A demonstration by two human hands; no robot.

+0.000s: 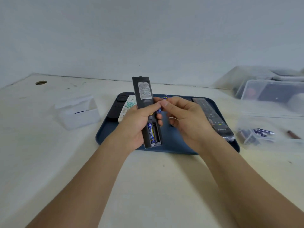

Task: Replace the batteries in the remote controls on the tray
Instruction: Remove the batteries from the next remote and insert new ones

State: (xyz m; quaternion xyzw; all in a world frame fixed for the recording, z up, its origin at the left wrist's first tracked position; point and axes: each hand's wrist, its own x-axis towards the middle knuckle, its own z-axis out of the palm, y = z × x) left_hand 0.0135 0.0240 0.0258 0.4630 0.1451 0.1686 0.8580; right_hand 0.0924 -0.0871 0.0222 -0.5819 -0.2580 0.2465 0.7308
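My left hand point(136, 124) grips a long black remote point(143, 92) held back-up above the blue tray point(171, 146). Its battery bay is uncovered and one blue battery point(151, 132) lies in the left slot; the right slot shows bare. My right hand point(185, 117) pinches a second blue-and-yellow battery point(165, 98) between thumb and forefinger, right beside the remote. On the tray lie a black remote point(117, 106) and a white remote point(128, 106) at the left, and a long black remote point(213, 117) at the right.
A small clear lidded box point(79, 112) stands left of the tray. To the right, a clear container point(256, 134) holds several batteries, with larger clear bins point(269, 92) behind it. A brown stick-like item point(294, 134) lies far right. A cable hole point(41, 82) is at the back left.
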